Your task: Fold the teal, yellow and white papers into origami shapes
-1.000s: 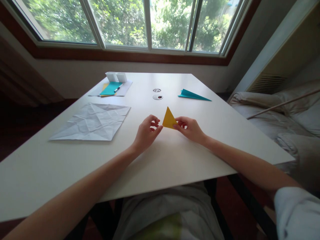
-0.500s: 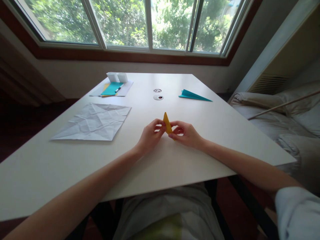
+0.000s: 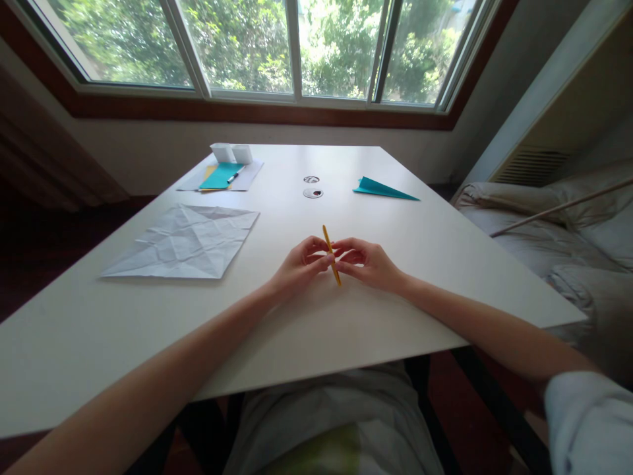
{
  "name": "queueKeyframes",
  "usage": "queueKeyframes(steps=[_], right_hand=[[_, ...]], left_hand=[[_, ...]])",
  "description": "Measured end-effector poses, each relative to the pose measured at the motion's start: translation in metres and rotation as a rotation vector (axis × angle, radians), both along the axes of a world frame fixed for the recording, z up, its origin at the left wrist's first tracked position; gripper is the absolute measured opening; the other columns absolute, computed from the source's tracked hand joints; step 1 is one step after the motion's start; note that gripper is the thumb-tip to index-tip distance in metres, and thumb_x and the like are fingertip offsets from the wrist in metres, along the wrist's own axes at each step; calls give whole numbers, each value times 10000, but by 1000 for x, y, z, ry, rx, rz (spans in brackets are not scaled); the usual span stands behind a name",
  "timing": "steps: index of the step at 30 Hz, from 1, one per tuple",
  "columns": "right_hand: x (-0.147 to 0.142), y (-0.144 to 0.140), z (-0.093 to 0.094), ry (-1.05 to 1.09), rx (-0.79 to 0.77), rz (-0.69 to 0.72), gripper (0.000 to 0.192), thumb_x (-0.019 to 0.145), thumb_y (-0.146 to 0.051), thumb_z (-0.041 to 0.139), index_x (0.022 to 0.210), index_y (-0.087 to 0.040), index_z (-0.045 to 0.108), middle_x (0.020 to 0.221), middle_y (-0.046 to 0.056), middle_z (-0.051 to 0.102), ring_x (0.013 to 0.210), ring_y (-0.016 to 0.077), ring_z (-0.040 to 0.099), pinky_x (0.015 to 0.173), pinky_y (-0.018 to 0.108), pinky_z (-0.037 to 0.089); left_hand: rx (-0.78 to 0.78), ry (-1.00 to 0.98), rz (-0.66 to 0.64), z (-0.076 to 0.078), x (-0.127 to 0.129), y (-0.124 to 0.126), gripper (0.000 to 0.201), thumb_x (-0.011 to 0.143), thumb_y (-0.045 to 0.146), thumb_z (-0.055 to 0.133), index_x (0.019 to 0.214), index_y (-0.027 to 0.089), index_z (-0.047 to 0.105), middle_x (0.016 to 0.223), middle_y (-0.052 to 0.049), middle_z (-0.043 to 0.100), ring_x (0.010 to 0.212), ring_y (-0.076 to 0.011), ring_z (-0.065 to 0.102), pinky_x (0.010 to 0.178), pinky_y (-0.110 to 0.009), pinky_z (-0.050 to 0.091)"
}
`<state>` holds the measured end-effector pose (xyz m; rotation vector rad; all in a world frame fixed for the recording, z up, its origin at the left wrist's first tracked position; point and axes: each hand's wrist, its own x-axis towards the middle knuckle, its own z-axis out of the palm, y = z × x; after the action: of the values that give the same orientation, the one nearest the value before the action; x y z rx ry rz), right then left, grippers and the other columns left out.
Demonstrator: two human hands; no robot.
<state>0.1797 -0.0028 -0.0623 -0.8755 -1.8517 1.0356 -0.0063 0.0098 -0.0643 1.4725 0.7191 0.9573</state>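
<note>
Between my two hands is a piece of folded yellow paper [image 3: 337,274], seen nearly edge-on as a thin, tilted strip just above the white table [image 3: 277,343]. My left hand [image 3: 309,260] pinches it from the left, thumb towards me. From the right, my right hand [image 3: 363,260] grips it too, with thumb and fingertips against its side. The fingers cover the middle of the paper, so its folds there are hidden. Its upper tip and lower end both stick out past my fingers.
Left lies a creased white paper sheet [image 3: 182,241]. Behind it are teal paper [image 3: 222,175], a marker pen [image 3: 236,175] and two white containers [image 3: 242,154]. Two round flat pieces [image 3: 313,193] lie at the centre back, with a folded teal paper plane [image 3: 383,189] to their right.
The folded yellow paper has turned from showing a broad triangular side to nearly edge-on. Both hands have drawn slightly closer together around it.
</note>
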Motion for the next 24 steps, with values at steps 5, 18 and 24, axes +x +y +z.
queueKeyframes(steps=[5, 18, 24], right_hand=[[0, 0, -1, 19, -36, 11, 400, 748, -352, 658, 1100, -204, 538, 954, 48, 641, 809, 170, 665, 750, 339, 560], [0, 6, 3, 256, -274, -7, 328, 708, -238, 662, 1023, -222, 570, 951, 13, 627, 807, 159, 649, 764, 363, 557], [0, 9, 2, 428, -494, -24, 263, 667, -155, 651, 924, -200, 614, 909, 13, 669, 808, 161, 654, 805, 391, 544]], left_hand=[[47, 16, 2, -2, -1, 3, 288, 733, 317, 673, 876, 156, 483, 958, -58, 632, 897, -196, 627, 798, -383, 507], [-86, -77, -7, 9, -2, -3, 240, 789, 322, 541, 970, 212, 430, 1000, -25, 615, 914, -188, 614, 818, -400, 485], [-62, -53, 9, 4, -3, 1, 213, 799, 332, 513, 980, 223, 483, 1026, -21, 581, 956, -175, 575, 824, -364, 485]])
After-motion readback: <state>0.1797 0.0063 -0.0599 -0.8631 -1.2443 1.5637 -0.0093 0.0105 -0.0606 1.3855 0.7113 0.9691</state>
